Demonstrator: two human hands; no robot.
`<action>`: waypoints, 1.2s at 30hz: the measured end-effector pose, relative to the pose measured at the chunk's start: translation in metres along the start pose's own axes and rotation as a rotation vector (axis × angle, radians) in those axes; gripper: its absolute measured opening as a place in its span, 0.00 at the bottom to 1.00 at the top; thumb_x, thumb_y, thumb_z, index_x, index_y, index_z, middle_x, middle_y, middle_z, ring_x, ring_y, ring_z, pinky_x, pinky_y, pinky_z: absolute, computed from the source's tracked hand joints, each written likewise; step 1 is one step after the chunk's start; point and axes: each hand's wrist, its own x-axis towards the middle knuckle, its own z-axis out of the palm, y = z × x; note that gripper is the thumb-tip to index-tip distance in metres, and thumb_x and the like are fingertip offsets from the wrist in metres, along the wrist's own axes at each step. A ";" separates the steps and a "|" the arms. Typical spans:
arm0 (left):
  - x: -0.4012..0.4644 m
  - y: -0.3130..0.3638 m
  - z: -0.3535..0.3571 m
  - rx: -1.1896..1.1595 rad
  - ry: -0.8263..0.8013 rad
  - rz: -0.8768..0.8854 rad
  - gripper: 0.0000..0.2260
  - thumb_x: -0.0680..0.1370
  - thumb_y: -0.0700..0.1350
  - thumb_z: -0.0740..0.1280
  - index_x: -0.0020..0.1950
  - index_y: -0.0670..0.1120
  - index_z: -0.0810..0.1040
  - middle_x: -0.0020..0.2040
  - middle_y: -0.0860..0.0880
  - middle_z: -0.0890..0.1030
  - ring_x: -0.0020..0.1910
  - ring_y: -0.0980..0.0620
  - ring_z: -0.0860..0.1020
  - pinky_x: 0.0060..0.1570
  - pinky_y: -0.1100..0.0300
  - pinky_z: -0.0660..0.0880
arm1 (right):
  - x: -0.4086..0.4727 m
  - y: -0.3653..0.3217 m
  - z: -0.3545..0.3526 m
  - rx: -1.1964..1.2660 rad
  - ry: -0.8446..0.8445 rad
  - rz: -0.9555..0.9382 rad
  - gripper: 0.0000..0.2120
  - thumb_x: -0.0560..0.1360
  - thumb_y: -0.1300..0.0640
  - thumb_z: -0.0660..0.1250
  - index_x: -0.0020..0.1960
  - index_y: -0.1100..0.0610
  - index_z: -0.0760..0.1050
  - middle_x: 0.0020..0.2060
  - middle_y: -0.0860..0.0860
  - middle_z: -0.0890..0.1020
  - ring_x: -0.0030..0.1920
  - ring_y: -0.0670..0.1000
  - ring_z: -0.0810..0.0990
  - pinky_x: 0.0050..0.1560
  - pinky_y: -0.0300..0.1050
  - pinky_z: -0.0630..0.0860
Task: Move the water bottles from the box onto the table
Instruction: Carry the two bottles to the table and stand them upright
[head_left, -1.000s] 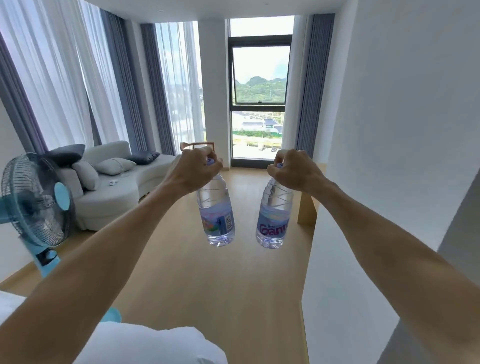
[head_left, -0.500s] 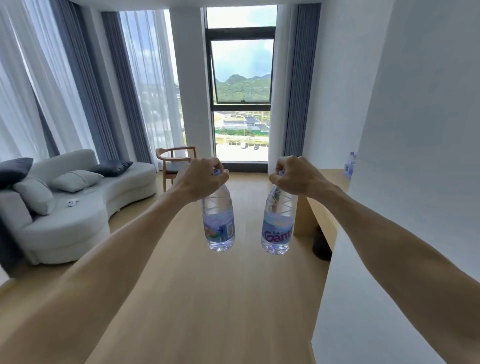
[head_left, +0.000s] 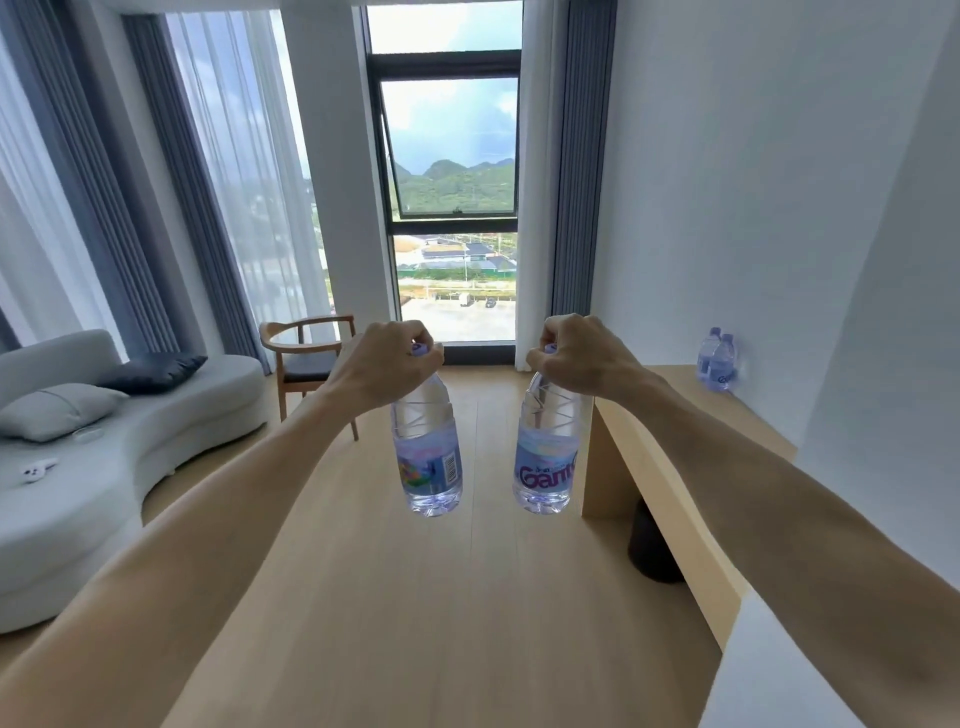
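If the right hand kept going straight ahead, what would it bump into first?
Probably nothing close. The right hand, gripping a clear plastic water bottle by its neck, points toward the tall window far ahead. The long light wooden table lies just to its right, though depth is unclear.

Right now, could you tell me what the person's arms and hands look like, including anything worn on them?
Both arms are bare for as far as they show, with no sleeves in view. The left hand and the right hand wear no gloves, and no watch, bracelet or ring shows on them. No markings show on either forearm.
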 end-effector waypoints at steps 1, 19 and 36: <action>0.020 -0.008 0.011 0.008 -0.004 -0.004 0.07 0.77 0.51 0.66 0.42 0.49 0.77 0.34 0.53 0.77 0.32 0.55 0.76 0.34 0.60 0.71 | 0.020 0.013 0.004 0.003 -0.003 -0.002 0.11 0.75 0.54 0.66 0.35 0.50 0.69 0.31 0.47 0.76 0.36 0.52 0.78 0.37 0.45 0.75; 0.325 -0.133 0.199 -0.079 -0.042 -0.052 0.08 0.77 0.49 0.65 0.42 0.47 0.76 0.34 0.52 0.77 0.35 0.49 0.78 0.43 0.50 0.79 | 0.301 0.217 0.075 -0.057 -0.004 0.105 0.10 0.74 0.54 0.66 0.36 0.52 0.68 0.29 0.48 0.75 0.32 0.47 0.75 0.29 0.39 0.63; 0.626 -0.159 0.428 -0.264 -0.186 0.156 0.08 0.77 0.47 0.65 0.41 0.45 0.77 0.35 0.49 0.78 0.33 0.52 0.74 0.30 0.63 0.66 | 0.471 0.456 0.083 -0.114 0.133 0.551 0.07 0.68 0.50 0.64 0.38 0.53 0.71 0.34 0.50 0.79 0.36 0.54 0.77 0.36 0.45 0.71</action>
